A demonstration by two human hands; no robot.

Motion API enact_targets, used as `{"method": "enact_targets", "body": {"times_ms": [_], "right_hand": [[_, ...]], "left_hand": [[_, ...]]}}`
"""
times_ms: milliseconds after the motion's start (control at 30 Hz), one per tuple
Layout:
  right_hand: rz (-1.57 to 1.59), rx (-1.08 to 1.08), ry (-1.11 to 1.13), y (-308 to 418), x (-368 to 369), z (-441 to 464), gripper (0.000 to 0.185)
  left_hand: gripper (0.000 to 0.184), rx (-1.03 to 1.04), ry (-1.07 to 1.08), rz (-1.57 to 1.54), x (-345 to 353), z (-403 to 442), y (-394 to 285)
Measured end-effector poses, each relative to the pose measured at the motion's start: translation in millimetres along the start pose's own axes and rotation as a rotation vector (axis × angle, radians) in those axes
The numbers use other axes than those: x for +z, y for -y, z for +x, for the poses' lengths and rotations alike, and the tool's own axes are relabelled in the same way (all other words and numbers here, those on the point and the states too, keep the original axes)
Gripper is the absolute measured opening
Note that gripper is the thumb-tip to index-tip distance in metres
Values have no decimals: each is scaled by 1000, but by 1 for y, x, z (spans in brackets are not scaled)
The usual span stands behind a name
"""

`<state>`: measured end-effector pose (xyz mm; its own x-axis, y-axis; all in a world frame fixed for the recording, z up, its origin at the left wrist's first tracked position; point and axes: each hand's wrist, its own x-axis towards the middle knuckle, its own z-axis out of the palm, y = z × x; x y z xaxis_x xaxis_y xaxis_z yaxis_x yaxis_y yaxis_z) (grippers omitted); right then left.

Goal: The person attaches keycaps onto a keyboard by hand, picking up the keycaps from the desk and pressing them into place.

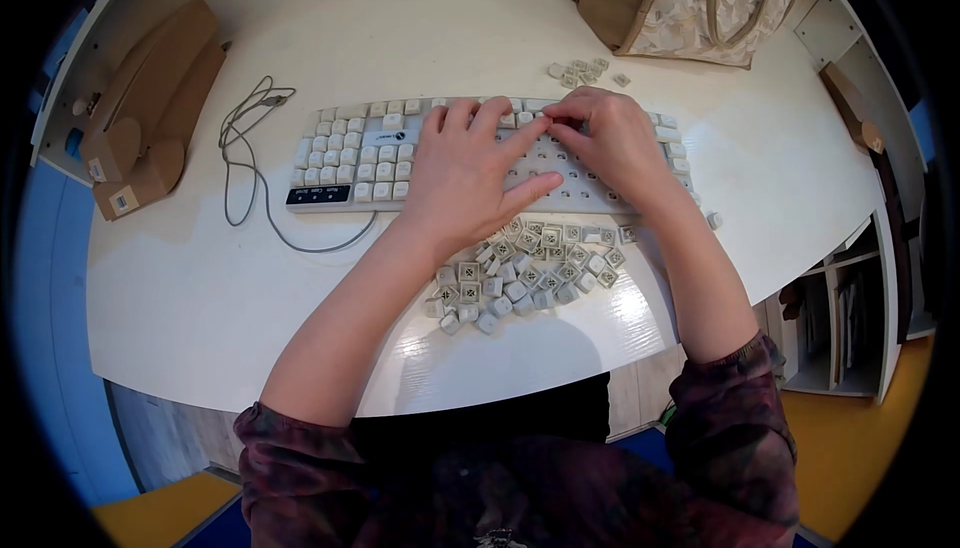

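Note:
A white keyboard (373, 155) lies across the table, its number-pad side at the left. Many key positions in its middle and right part are bare, showing small dark switch stems. My left hand (465, 163) rests over the keyboard's middle with fingers spread, the index fingertip near my right fingertips. My right hand (610, 143) is closed in a pinch at the keyboard's far rows; what lies between thumb and fingers is hidden. In front of the keyboard is a heap of loose keycaps (530, 273), some upside down, some upright.
More loose keycaps (580, 72) lie behind the keyboard, and one stray keycap (714, 220) sits to its right. A grey cable (262, 183) curls at the left. Cardboard packaging (155, 113) stands at the left edge, a patterned bag (700, 3) at the back right.

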<state>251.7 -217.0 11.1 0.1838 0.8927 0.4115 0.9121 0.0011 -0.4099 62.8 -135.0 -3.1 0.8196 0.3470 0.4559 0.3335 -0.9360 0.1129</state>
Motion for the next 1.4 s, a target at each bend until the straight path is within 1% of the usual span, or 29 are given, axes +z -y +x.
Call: {"method": "enact_targets", "body": {"times_ms": [133,233,333,500,633,733,833,933,1033,1133,1167,1267,1400], "right_hand": [[-82,-66,-17,5,-1,-5,18],[-156,-42,26,11,-6,-6,19],[-204,-126,4,8,-6,-7,19],[-262,-165,24,5,-1,-9,16],[-331,-187,31,11,0,-11,15],[-350,-217,20,11,-1,-11,14],[-277,-192,-16,10,1,-11,15],[-95,-81,-77,-2,-4,-5,17],[-92,114,-272,-29,-13,7,18],[-236,242,-257,-45,-21,10,18],[-258,301,-210,-46,-23,9,19],[-229,430,-72,-50,-20,11,22],[-207,498,-25,-54,-19,14,26]], "left_hand": [[55,1,-19,-32,3,0,2],[55,3,-12,-33,3,-1,3],[55,5,-12,-27,2,-2,3],[55,8,-43,-32,5,-3,5],[54,6,-23,-15,5,-3,3],[54,0,-20,-18,3,-3,2],[54,-1,-17,-11,3,-2,2],[53,0,-14,2,3,-2,2],[53,-4,-9,0,3,-3,2],[52,-2,-10,-2,3,-3,3],[52,-1,-10,-4,3,-3,3],[52,3,-17,-11,3,-3,2],[52,2,-23,-9,5,-4,3]]}}
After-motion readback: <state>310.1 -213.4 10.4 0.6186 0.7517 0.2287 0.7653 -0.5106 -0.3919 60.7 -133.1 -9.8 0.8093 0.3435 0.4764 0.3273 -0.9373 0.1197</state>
